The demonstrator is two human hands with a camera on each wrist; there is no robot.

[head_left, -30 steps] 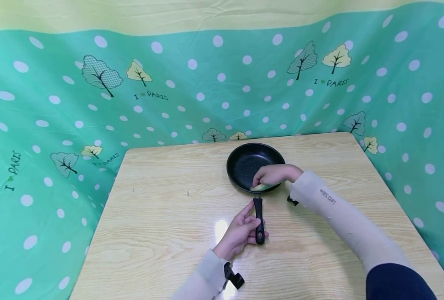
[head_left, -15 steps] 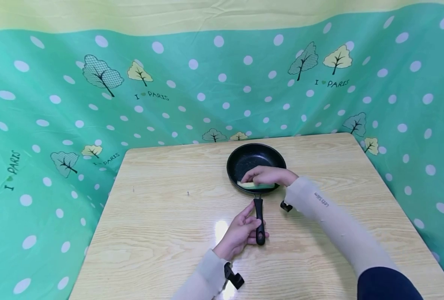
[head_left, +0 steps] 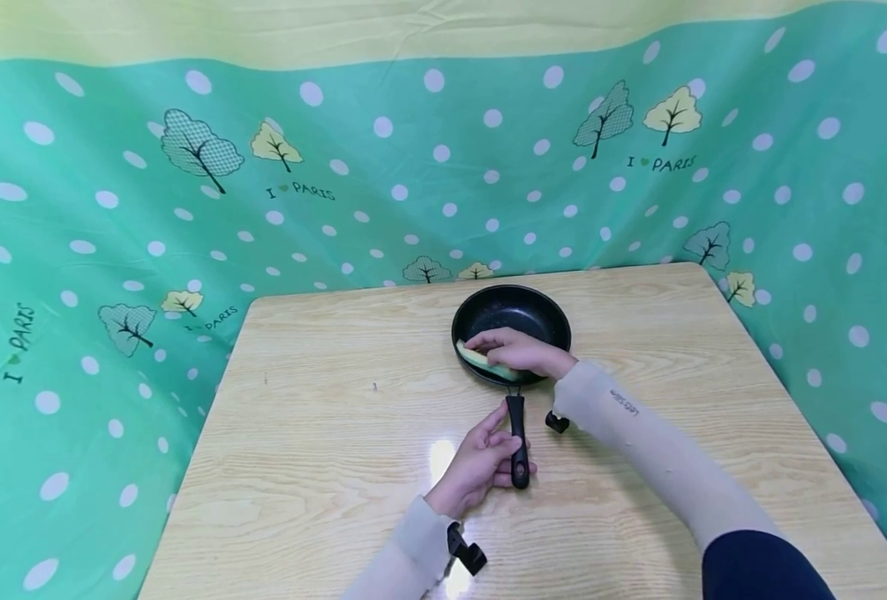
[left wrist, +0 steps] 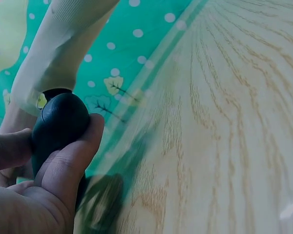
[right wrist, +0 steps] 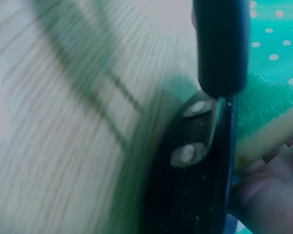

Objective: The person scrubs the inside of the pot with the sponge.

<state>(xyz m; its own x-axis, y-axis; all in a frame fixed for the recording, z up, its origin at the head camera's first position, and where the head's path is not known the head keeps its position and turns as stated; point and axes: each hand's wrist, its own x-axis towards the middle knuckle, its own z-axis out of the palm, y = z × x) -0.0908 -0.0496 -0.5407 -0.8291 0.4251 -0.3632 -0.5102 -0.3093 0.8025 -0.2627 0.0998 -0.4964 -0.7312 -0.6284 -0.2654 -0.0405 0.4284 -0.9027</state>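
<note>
A black frying pan (head_left: 514,302) lies near the back of the table, its handle (head_left: 516,412) pointing toward me. My left hand (head_left: 475,468) grips that handle; in the left wrist view thumb and finger close around the dark handle end (left wrist: 63,119). Inside the pan, my right hand (head_left: 517,350) holds a scouring sponge (head_left: 476,358) against the near left part of the pan. The sponge has a pale yellow body and a green scrubbing side (right wrist: 266,105), which faces the pan wall in the right wrist view. The right palm is hidden.
The pan stands on a light wood-grain table (head_left: 323,417). A green dotted curtain (head_left: 368,175) hangs behind the table and along both sides. Dark wrist cameras sit on both wrists, the left one (head_left: 466,550) close above the tabletop.
My right hand has moved left inside the pan with the sponge, from the near right part to the near left. The left hand and the pan have stayed in place.
</note>
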